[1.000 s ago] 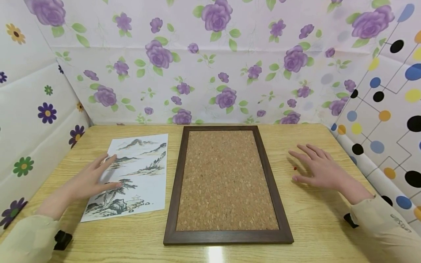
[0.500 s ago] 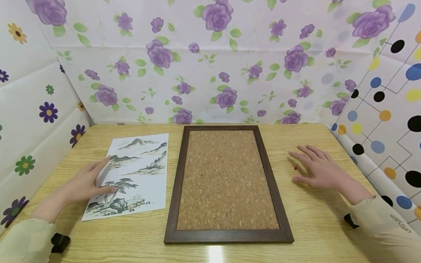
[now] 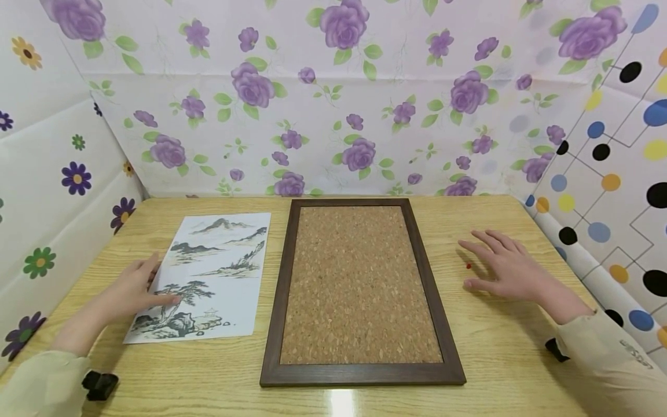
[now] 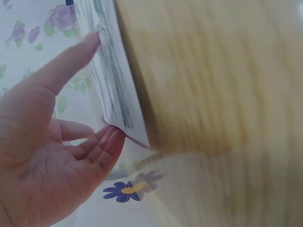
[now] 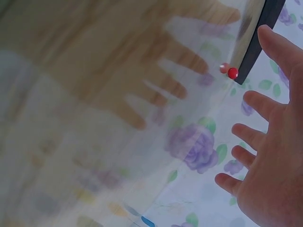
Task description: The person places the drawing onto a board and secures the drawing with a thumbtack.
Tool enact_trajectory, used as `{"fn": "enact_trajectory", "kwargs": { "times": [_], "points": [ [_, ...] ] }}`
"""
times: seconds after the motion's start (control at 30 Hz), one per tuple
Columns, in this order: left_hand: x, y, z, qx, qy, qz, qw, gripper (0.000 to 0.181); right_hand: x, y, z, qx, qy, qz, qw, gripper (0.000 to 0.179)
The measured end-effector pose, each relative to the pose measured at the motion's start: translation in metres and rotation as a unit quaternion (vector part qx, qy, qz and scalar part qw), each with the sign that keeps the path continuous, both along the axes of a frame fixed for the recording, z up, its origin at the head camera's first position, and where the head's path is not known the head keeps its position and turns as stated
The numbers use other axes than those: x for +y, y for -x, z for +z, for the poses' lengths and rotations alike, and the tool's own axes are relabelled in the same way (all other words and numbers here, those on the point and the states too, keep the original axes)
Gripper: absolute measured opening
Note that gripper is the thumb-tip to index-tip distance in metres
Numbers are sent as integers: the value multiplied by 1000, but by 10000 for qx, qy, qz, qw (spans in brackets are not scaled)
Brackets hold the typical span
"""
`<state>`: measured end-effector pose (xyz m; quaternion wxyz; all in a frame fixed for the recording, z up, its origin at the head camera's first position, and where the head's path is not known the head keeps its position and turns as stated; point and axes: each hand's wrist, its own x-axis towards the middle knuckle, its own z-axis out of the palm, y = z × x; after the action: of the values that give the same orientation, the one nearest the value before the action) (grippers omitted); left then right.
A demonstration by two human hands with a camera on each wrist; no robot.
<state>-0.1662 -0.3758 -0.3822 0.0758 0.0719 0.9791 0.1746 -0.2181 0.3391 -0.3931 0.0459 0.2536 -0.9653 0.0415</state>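
The left hand (image 3: 122,294) grips the left edge of a white paper sheet (image 3: 237,304) printed with an ink landscape of mountains, a pine and rocks. In the left wrist view the thumb lies on the printed face while the curled fingers (image 4: 111,146) reach under the sheet's edge. To the sheet's right lies a cork board (image 3: 359,289) in a dark brown frame. Beyond it the right hand (image 3: 513,269) stays spread and holds nothing, palm toward the table. A small round red object (image 5: 232,73) sits on the table near its thumb and forefinger.
The light wood table (image 3: 208,376) has glossy reflections. Its back edge meets a cloth wall (image 3: 323,133) with purple roses. A flower-print wall (image 3: 47,191) stands on the left, a dotted one (image 3: 599,174) on the right.
The left hand has drawn back left, its fingers moving from above the sheet to beneath its edge. The sheet has turned slightly, its bottom edge shifting left. The right hand stays in place.
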Motion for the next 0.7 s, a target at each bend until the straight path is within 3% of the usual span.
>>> {"fn": "enact_trajectory", "kwargs": {
  "times": [0.27,0.7],
  "points": [
    [-7,0,-2,183,-109,-110,9997,97,3,2,-3,79,2,66,9999,82],
    [-17,-4,-6,-88,-517,-89,9986,90,3,2,1,-70,-117,23,9999,81]
  ]
}}
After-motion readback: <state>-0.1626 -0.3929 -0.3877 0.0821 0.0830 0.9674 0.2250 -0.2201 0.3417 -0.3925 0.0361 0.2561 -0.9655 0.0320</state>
